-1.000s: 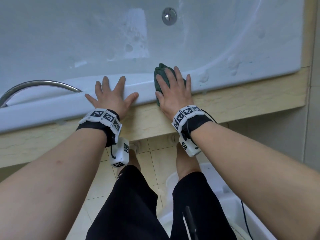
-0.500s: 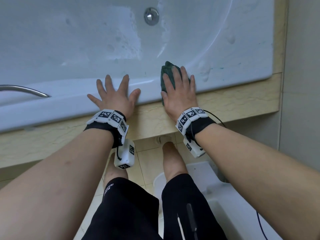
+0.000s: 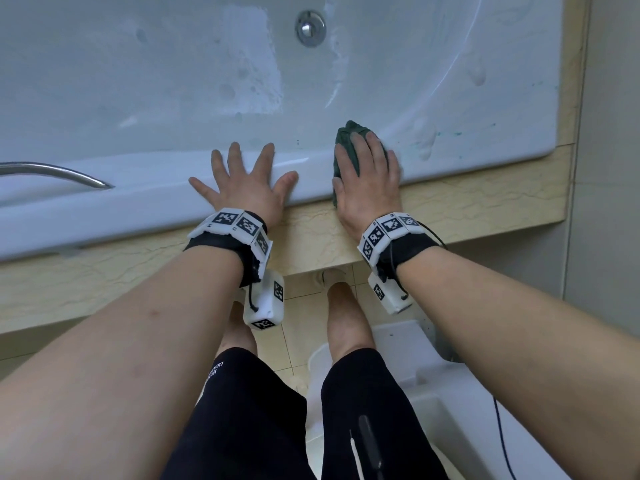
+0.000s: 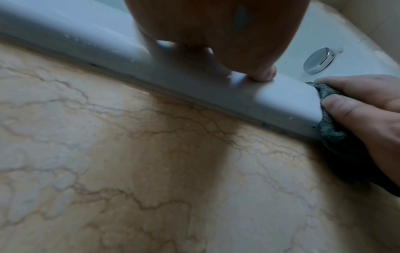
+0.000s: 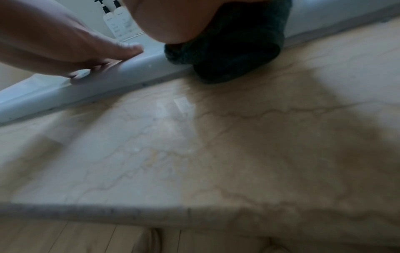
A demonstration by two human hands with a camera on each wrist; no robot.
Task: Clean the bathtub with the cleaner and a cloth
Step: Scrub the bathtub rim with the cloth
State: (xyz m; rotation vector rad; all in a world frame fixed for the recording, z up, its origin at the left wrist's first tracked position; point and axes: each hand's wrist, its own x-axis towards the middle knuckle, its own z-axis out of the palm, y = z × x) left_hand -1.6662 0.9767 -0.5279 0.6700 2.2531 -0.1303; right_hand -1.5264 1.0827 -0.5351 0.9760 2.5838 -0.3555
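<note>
**Wet rim, slipping palms**

My right hand [image 3: 369, 181] presses the green cloth [image 3: 346, 136] flat over the bathtub rim [image 3: 138, 199]; my left hand [image 3: 247, 188] lies splayed beside it, holding nothing. Foam [image 3: 426, 140] could slide either palm.

White glossy smooth bathtub [image 3: 138, 81] w/ wet foamy streaks on inner wall; round shiny chrome metal drain cap [image 3: 310, 28]; curved polished metal grab bar [image 3: 59, 173]. Dark green cloth [image 3: 346, 140] looks fuzzy, terry-like, matt. Beige veined marble-look stone ledge [image 3: 104, 271], smooth, semi-gloss w/ reflections.
</note>
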